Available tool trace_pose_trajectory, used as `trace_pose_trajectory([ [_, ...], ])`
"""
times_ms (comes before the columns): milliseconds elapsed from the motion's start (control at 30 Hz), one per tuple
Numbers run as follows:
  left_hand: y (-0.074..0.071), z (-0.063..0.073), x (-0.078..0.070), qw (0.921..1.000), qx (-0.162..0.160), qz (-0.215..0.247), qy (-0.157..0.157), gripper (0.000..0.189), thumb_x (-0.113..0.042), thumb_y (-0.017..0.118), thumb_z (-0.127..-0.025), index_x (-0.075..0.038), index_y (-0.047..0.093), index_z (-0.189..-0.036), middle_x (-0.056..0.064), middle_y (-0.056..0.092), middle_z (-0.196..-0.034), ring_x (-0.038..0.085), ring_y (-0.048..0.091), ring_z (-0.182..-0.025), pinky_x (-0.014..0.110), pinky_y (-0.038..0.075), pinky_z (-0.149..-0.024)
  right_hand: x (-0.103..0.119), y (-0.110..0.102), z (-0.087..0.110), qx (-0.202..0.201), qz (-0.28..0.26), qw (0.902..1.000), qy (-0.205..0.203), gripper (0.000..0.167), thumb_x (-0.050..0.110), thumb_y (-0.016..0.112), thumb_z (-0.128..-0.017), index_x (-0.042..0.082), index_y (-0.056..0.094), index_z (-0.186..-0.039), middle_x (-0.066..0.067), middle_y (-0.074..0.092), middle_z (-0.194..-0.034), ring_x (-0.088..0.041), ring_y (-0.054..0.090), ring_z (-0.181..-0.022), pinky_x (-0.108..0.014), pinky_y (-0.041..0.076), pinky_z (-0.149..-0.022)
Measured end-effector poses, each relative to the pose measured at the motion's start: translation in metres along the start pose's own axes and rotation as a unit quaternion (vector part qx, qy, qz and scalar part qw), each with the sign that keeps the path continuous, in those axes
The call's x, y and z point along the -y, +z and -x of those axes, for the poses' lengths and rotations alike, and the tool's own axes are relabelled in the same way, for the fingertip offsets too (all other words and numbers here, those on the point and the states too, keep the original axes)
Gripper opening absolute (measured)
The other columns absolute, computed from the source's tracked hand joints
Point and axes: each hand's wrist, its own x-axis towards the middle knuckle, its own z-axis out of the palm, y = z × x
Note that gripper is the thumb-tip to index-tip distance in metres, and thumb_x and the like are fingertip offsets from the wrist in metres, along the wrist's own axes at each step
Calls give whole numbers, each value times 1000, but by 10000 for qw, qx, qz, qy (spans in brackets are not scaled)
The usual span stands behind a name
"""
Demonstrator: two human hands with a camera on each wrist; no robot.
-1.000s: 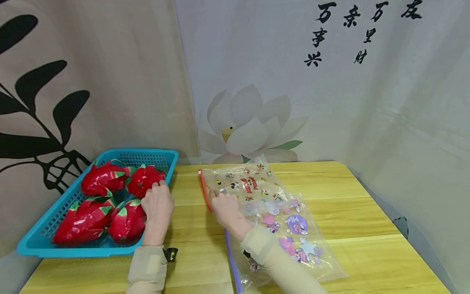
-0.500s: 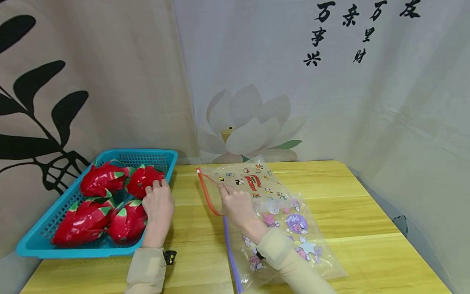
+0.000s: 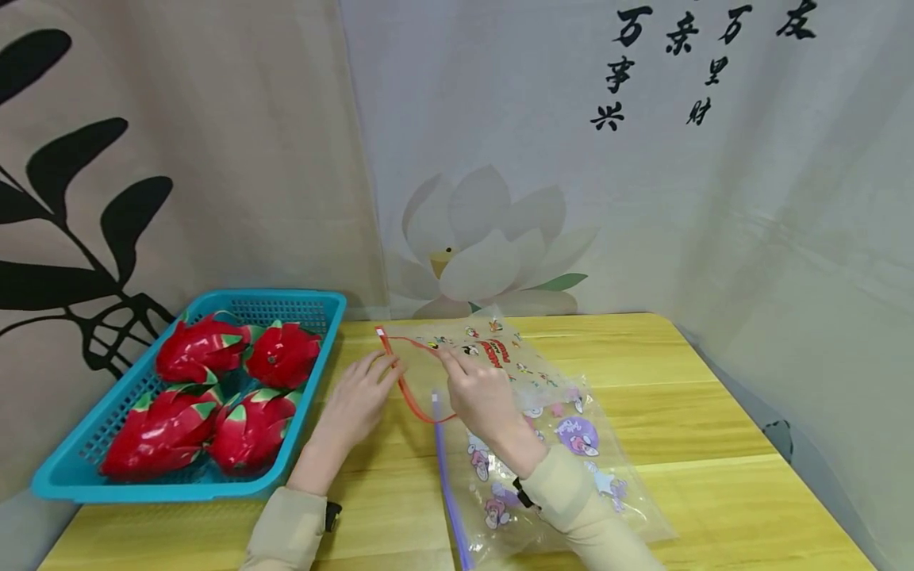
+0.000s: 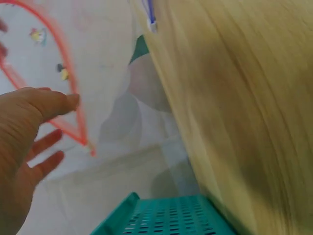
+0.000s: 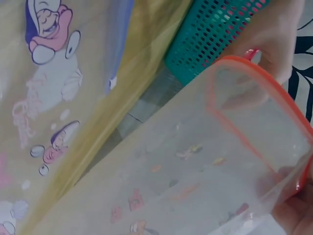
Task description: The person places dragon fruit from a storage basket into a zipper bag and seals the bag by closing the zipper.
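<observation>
A clear zip bag (image 3: 496,337) with a red zip edge and small cartoon prints has its mouth parted into a loop. My right hand (image 3: 485,396) pinches its near edge; the right wrist view shows fingers at the red rim (image 5: 293,110). My left hand (image 3: 360,392) is at the other side of the mouth. In the left wrist view the left thumb (image 4: 68,102) overlaps the red strip and the fingers are spread apart. Beneath lies a second clear zip bag (image 3: 578,436) with a purple zip and pink and purple prints.
On the left of the wooden table (image 3: 714,444) stands a blue perforated basket (image 3: 153,493). It holds several shiny red dragon fruits (image 3: 160,432) with green tips. A printed cloth (image 3: 500,95) hangs behind the table.
My left hand has left the basket's right side and moved right to the bag's mouth. My right hand has shifted slightly right, and the red edge has lifted and spread apart.
</observation>
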Motion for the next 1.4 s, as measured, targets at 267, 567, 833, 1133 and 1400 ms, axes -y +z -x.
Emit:
trace_pose_trajectory([
  [267,10,-1,3,9992,-142,-190,331,33,-2,76,-73,-6,67,-105,11,68,-109,32,60,-111,44,53,-90,-5,-15,1,-56,-173,9998,-46,36,-6,66,-70,3,69,-105,-10,74,-96,-22,73,-79,-23,54,-51],
  [567,11,-2,3,9974,-570,-317,293,22,-2,73,-74,-8,69,-95,9,69,-100,32,62,-103,45,53,-84,2,-33,2,957,-244,9932,620,36,-5,64,-69,5,70,-104,-5,74,-84,-16,64,-56,-21,46,-41],
  [833,9,-6,1,9906,-1220,-424,458,14,-4,65,-79,-7,69,-91,10,70,-93,31,64,-93,43,54,-78,5,-36,-2,1584,676,9800,996,18,0,66,-66,12,55,-59,6,41,-47,-7,21,-44,-18,16,-34],
  [1133,10,-3,1,9843,-1296,-345,1146,48,-11,25,-105,-3,69,-89,11,73,-89,27,68,-89,39,55,-88,-18,-30,-5,278,847,9904,1053,8,3,70,-73,9,67,-68,1,60,-54,-9,41,-38,-19,27,-33],
  [1400,13,4,-4,9807,-1252,-390,1448,45,-3,27,-102,-5,69,-85,8,73,-86,24,68,-86,37,56,-87,-28,-26,-8,-577,622,9887,1235,10,-1,73,-71,4,73,-80,-8,73,-73,-19,67,-55,-24,50,-43],
])
